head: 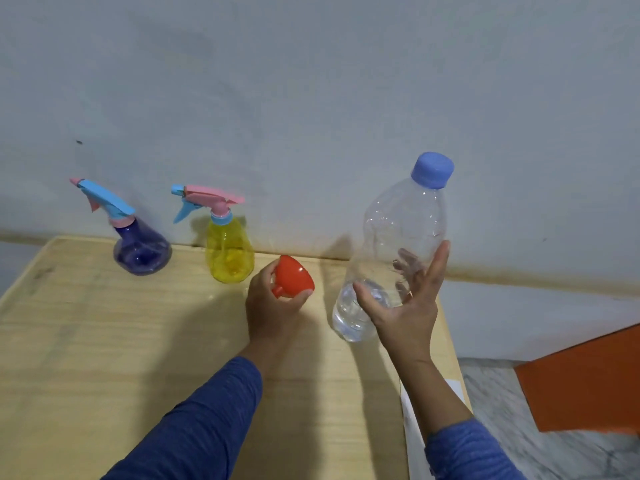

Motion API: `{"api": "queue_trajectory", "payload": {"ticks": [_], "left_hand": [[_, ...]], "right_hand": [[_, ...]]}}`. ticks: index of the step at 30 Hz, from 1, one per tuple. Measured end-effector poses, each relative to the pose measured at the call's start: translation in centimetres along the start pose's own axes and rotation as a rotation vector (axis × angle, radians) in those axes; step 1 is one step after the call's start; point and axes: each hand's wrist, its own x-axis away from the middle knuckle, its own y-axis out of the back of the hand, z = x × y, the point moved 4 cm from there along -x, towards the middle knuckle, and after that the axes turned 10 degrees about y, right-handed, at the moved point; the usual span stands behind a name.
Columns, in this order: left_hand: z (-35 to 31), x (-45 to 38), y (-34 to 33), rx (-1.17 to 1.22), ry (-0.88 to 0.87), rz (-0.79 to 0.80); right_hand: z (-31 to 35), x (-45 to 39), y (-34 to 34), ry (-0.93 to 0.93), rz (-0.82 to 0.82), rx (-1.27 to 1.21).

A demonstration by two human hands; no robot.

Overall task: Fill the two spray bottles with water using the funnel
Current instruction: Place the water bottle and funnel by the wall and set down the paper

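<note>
Two spray bottles stand capped at the back of the wooden table [104, 341]: a purple spray bottle [142, 251] with a blue trigger head, and to its right a yellow spray bottle [228, 254] with a pink and blue head. My left hand [270, 306] grips a red funnel [294, 275] just right of the yellow bottle. A tall clear water bottle [405, 220] with a blue cap stands at the right, with a little water at the bottom. My right hand [405, 306] cups its lower part loosely, thumb in front, fingers spread behind.
The table backs onto a pale wall. An orange board [581, 382] lies over the marble floor to the right. A white sheet [412, 420] lies at the table's right edge, next to my right forearm.
</note>
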Motion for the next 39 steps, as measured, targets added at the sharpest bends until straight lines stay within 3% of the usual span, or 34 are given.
{"api": "queue_trajectory", "payload": {"ticks": [13, 19, 29, 35, 39], "left_hand": [[-1.0, -4.2, -4.0, -0.146, -0.013, 0.081], [-0.2, -4.4, -5.3, -0.174, -0.082, 0.046], [0.5, -4.3, -5.7, -0.27, 0.013, 0.019], [0.2, -4.0, -4.7, -0.33, 0.109, 0.176], [-0.2, -2.8, -2.9, -0.447, 0.125, 0.185]], "right_hand": [[-4.1, -6.8, -4.3, -0.046, -0.109, 0.017], [-5.0, -6.1, -4.7, -0.026, -0.071, 0.033], [-5.6, -6.1, -4.5, -0.056, 0.018, 0.055], [-6.5, -4.4, -3.2, -0.252, 0.201, 0.113], [-7.7, -2.1, -1.2, -0.366, 0.433, 0.333]]}}
